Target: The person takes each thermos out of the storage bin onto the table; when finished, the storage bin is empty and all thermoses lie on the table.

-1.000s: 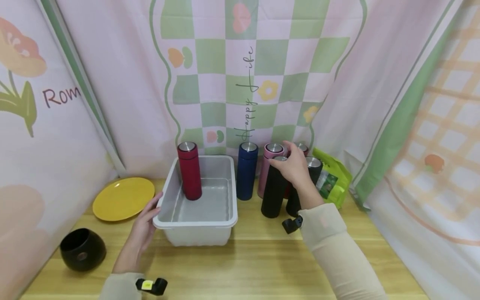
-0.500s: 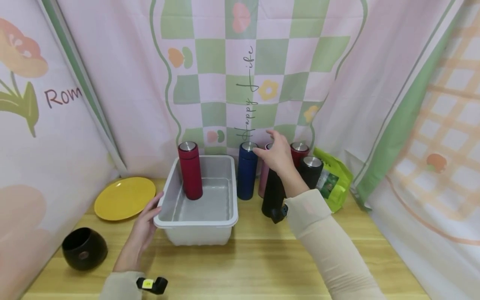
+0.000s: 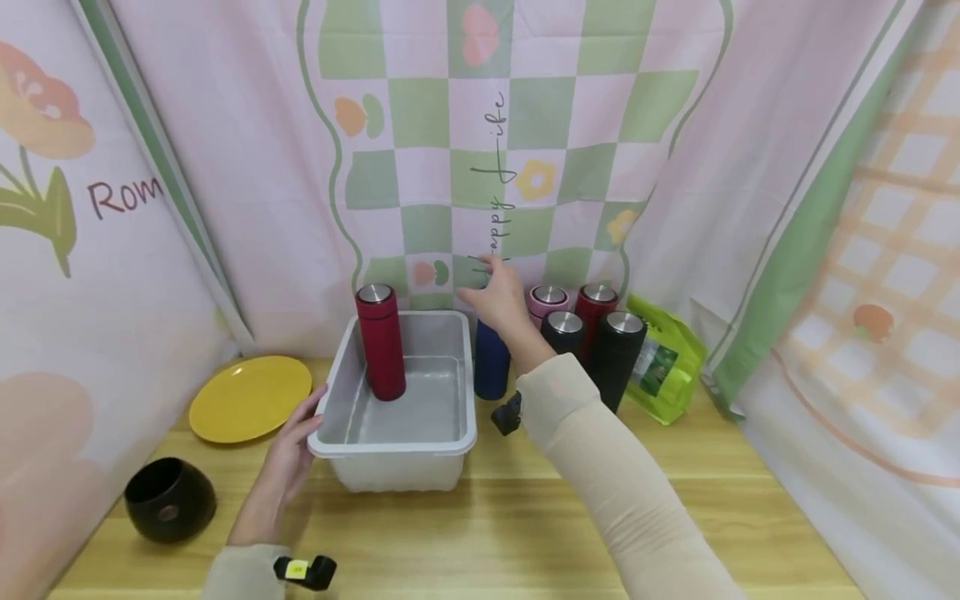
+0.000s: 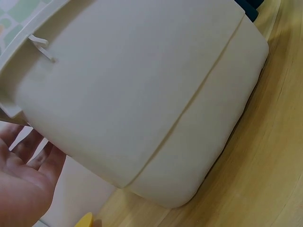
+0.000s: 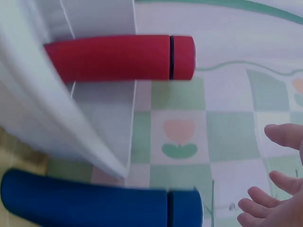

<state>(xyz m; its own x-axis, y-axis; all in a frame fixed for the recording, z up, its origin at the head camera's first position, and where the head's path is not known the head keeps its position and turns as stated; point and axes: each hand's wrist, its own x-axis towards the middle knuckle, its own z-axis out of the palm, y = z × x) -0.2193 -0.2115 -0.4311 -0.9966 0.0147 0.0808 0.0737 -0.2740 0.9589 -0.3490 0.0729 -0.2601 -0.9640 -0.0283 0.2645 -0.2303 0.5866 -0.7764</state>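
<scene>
My left hand (image 3: 291, 442) rests against the left side of a grey plastic tub (image 3: 390, 448), its fingers touching the wall below the rim. In the left wrist view the fingers (image 4: 49, 163) lie along the tub's outer wall (image 4: 142, 85). A red thermos (image 3: 381, 350) with a silver-topped lid stands upright inside the tub. My right hand (image 3: 498, 296) is over the top of a blue thermos (image 3: 491, 367), covering its lid in the head view. Seen from the right wrist, thumb and fingers are spread apart beyond the blue thermos's lid (image 5: 185, 208), holding nothing.
Right of the blue thermos stand a pink thermos (image 3: 546, 302), a dark red one (image 3: 596, 312) and two black ones (image 3: 618, 358). Beside them leans a green bag (image 3: 667, 367). A yellow plate (image 3: 250, 398) and black cup (image 3: 169, 500) are at left on the wooden table (image 3: 450, 542).
My right hand has moved left from above the black and pink thermoses to above the blue one. The left hand and the tub have stayed in place.
</scene>
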